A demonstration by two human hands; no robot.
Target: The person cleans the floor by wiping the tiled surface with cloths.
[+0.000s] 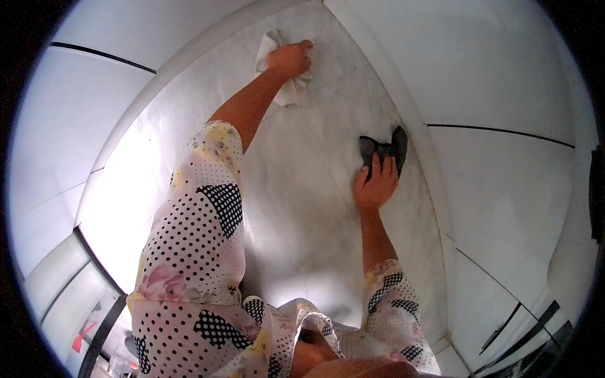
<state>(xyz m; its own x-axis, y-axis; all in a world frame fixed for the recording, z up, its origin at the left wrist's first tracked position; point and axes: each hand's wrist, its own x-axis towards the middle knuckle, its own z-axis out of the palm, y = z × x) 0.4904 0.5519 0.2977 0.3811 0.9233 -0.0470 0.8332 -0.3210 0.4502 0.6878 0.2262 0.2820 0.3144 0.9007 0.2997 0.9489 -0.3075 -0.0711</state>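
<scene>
My left hand is at the far end of the pale floor, closed with curled fingers on a crumpled white cloth. Parts of the cloth stick out on both sides of the hand, flat against the floor. Nearer and to the right, my right hand presses down on a dark grey cloth, its fingers bent over the near part. Two pointed ends of this cloth stick up past the fingertips, the right one close to the wall base. The undersides of both hands are hidden.
White tiled walls with dark joint lines rise on both sides and meet the floor at a curved edge. A dark-framed opening is at the lower left, with a red object beyond. Black strips stand at the lower right.
</scene>
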